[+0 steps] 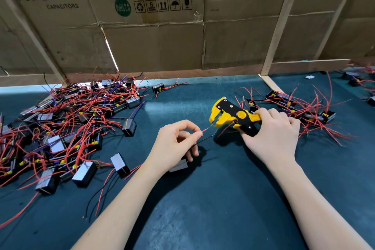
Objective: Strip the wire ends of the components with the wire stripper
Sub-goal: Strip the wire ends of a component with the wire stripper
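My right hand (pixel 272 134) grips the handles of a yellow and black wire stripper (pixel 231 115), whose jaws point left above the mat. My left hand (pixel 174 144) pinches a red wire (pixel 205 129) between thumb and forefinger, its bare tip reaching toward the jaws. A black wire (pixel 205 139) runs just below the red one. Both wires belong to a small black component with a grey face (pixel 178 165), which lies under my left hand, partly hidden by it.
A big tangle of components with red wires (pixel 60 128) covers the left of the dark green mat (pixel 203 209). A smaller heap (pixel 304 109) lies behind my right hand. Cardboard walls (pixel 162 36) and wooden slats (pixel 269 83) close the back.
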